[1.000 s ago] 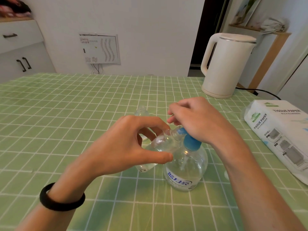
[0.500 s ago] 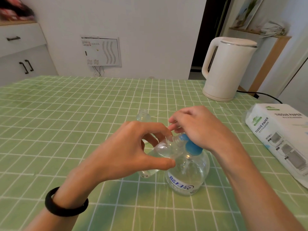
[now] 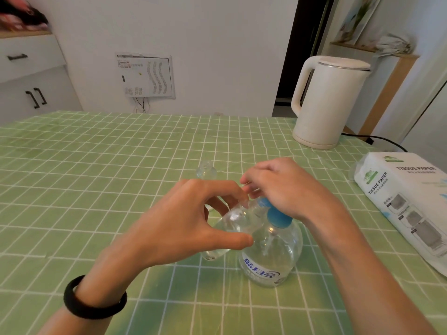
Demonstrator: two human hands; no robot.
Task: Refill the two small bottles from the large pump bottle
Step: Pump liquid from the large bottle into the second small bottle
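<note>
On green cloth (image 3: 96,165): pump bottle (image 3: 273,257), pack (image 3: 406,213) (reads "TISSUE PAPER").

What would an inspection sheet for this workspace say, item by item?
Surface: table under a green checked cloth.
Job's things: large pump bottle upright; held small bottle tilted, its mouth up by the blue pump head; second small bottle standing behind, apart.
Clutter: white kettle and tissue pack, both at right.
Hands: left hand grips the held small bottle; right hand curls over the pump head.
Cables: black cable beside the kettle.
Surroundings: wall panel; cabinet at left.
</note>
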